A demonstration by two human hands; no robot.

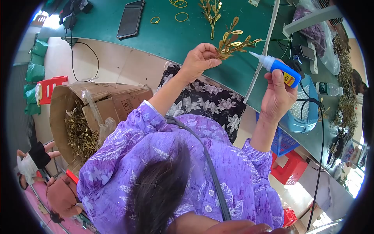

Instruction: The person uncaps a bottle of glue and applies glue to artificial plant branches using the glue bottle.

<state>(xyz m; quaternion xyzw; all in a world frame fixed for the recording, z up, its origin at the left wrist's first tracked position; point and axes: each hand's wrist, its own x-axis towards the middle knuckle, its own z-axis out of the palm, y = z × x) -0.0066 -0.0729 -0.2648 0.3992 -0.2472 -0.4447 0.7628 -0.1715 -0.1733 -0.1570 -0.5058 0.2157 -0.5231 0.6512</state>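
Observation:
My left hand [200, 60] pinches the stem end of a gold-brown leafy sprig [233, 43] above the green table [167, 43]. To the right, my right hand [278, 93] is wrapped round a blue glue bottle [286, 73] with a yellow label. The bottle is tilted, and its pale nozzle points up and left toward the sprig's leaves, with a small gap between them. A second golden sprig [211, 15] lies on the table beyond my left hand.
A phone [131, 19] and yellow rubber bands [181, 16] lie at the back. At right are a blue basket [302, 113], a clear bottle [329, 89] and cables. A cardboard box [117, 101] holds leafy sprigs. A co-worker's hand [50, 150] shows at lower left.

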